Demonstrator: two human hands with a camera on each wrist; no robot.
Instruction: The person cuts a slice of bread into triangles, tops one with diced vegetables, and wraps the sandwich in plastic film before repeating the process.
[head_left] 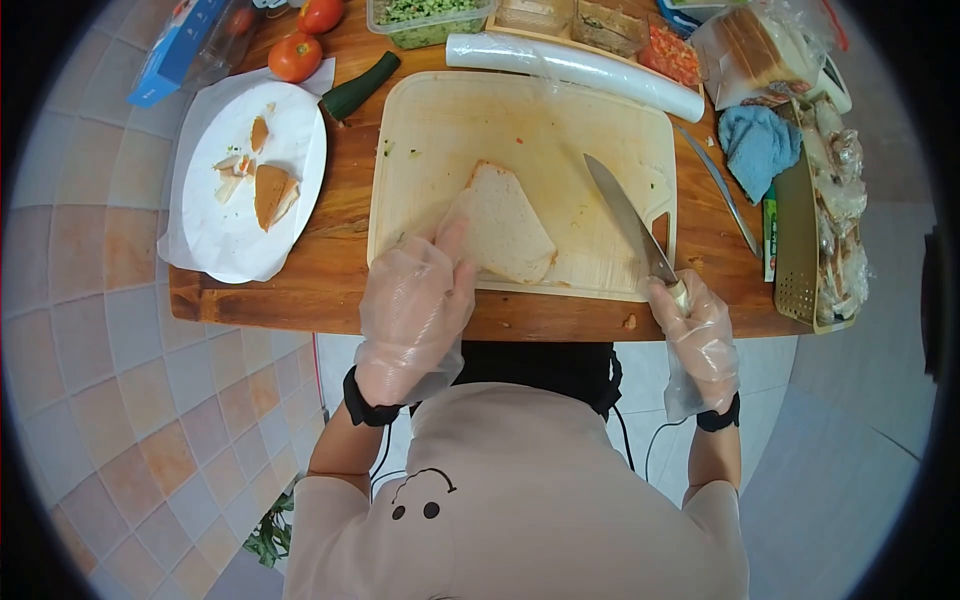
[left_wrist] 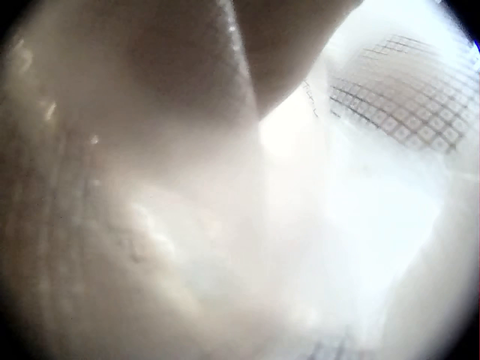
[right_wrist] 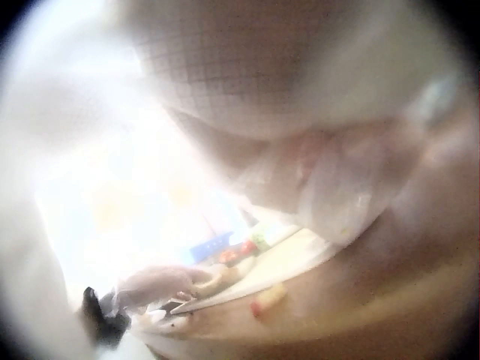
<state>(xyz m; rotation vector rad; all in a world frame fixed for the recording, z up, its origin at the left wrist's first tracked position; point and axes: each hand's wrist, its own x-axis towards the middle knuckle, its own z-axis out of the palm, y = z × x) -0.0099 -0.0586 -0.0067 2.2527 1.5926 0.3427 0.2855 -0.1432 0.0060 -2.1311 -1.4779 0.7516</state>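
Observation:
A pale slice of bread [head_left: 505, 225] with browned edges lies on the cutting board [head_left: 430, 110]. My left hand [head_left: 415, 305], in a clear plastic glove, reaches over the board's front edge. Its fingers touch the slice's left side. To the right, my gloved right hand [head_left: 697, 335] grips a kitchen knife [head_left: 622, 208] by the handle, the blade slanting up and left over the board, apart from the bread. Blurred glove plastic fills most of the left wrist view. In the right wrist view the left hand [right_wrist: 154, 289] shows beyond the board.
A white plate [head_left: 205, 125] with crust pieces stands left. Behind it are tomatoes [head_left: 295, 58] and a piece of cucumber [head_left: 362, 87]. A roll of cling film [head_left: 570, 75] lies behind the board. On the right are a second knife [head_left: 722, 190], a blue cloth [head_left: 760, 148] and a basket [head_left: 797, 240].

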